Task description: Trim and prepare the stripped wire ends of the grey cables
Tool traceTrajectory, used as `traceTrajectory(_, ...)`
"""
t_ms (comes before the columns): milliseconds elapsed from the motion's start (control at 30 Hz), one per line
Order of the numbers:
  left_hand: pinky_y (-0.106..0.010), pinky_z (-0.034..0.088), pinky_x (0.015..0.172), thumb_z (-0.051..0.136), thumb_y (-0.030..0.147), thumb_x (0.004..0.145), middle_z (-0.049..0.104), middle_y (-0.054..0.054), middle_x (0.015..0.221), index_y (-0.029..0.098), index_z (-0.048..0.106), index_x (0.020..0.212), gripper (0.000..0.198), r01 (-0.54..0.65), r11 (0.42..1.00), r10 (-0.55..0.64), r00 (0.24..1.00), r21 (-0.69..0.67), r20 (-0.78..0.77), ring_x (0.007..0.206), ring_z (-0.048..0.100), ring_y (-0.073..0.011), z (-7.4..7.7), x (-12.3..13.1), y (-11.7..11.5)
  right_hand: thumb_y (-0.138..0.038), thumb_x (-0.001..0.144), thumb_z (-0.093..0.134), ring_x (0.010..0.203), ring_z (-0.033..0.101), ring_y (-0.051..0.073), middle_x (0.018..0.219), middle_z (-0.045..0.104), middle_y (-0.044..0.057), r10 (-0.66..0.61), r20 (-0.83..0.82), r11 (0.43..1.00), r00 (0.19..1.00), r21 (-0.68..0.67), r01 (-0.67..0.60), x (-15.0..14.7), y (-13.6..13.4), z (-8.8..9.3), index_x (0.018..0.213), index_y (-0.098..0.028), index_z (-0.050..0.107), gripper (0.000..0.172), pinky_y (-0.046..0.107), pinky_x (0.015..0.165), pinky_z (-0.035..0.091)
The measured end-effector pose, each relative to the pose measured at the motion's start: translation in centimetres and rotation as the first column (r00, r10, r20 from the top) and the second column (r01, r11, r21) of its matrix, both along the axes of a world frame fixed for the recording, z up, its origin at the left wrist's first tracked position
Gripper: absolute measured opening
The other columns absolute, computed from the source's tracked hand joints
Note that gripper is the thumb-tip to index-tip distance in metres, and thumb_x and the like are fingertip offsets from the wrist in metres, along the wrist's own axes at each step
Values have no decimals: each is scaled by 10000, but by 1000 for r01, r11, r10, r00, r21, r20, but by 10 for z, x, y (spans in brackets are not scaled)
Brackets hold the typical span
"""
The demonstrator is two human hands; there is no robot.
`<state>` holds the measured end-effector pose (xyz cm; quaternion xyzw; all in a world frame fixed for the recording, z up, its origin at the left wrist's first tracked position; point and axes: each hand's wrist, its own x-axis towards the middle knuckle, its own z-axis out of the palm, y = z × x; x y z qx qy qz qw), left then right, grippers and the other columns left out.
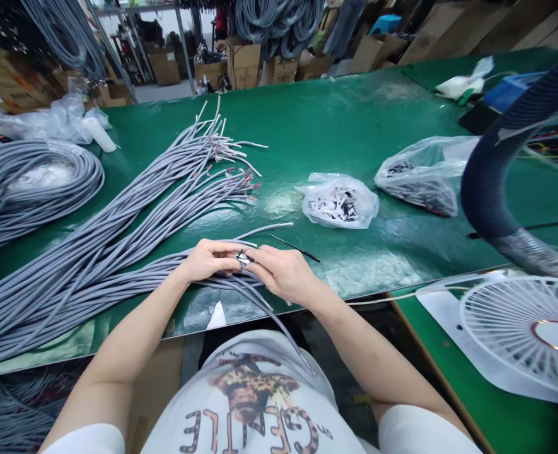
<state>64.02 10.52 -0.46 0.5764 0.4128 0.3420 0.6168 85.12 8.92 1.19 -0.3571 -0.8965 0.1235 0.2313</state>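
Note:
Near the front edge of the green table, my left hand (209,260) and my right hand (281,270) meet with fingers pinched around a small silvery and black piece (243,258). Which cable it sits on is hidden by the fingers. Beneath and beside the hands lie loose grey cables (151,277) running to the left. Behind them is a thick bundle of grey cables (132,214) with stripped ends showing red and white wires. A thin black-tipped tool (302,251) lies just beyond my right hand.
Two clear bags of small parts (340,203) (420,180) stand right of centre on the green table (316,132). A coiled grey cable (37,189) lies at left. A dark flexible hose (491,170) and a white fan (519,334) occupy the right.

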Motion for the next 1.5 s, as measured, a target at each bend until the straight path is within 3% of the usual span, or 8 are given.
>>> traceTrajectory(500,-195,506,529,735,263,681,658,-15,657,138,657,1168,509,141,990,-141,987,-8,-81,543,566,-90,-5,-2,4,-327,940,439,684,598,136,846,685,73,80,31,996,996,28,-81,7,11,-8,1037,-155,655,292,233,572,350)
traceTrajectory(567,-220,524,607,752,266,666,672,-44,781,152,663,1160,515,109,992,-104,991,57,-80,648,596,-111,-1,-6,5,-343,946,427,704,609,138,863,698,77,66,23,997,998,30,-66,7,11,-11,1023,-155,657,307,232,583,359)
traceTrajectory(667,-232,508,691,738,284,694,651,-74,935,178,723,1039,361,3,964,28,993,267,-112,816,593,-144,9,-9,6,-350,946,428,745,629,147,900,714,83,41,15,999,999,18,-42,7,10,-12,1028,-149,653,312,235,603,370)
traceTrajectory(767,-222,474,648,705,313,739,643,-70,880,183,747,954,254,23,928,47,982,372,-180,758,575,-133,21,-5,7,-350,941,438,758,634,156,891,715,86,30,29,1000,999,-1,-30,7,10,-10,984,-148,653,298,239,599,361)
traceTrajectory(900,-236,461,663,686,338,761,654,-68,793,154,748,815,202,115,931,-47,979,347,-199,710,577,-132,25,7,12,-350,936,452,730,633,155,830,703,80,15,22,1000,1000,-23,-14,6,11,-11,881,-149,646,285,238,590,341)
traceTrajectory(1200,-228,429,621,708,374,736,629,-30,682,116,674,698,262,7,986,-11,1000,165,24,595,522,-93,-1,16,16,-320,937,457,732,635,139,790,707,55,65,-153,993,986,-88,-79,8,12,-22,816,-162,656,281,217,632,374)
traceTrajectory(1500,-221,375,573,708,378,737,603,-20,651,114,658,679,276,6,995,-11,998,100,54,567,463,-79,-11,20,14,-325,932,461,667,603,119,743,695,39,70,-167,989,984,-119,-90,13,9,-24,761,-164,672,315,209,604,356)
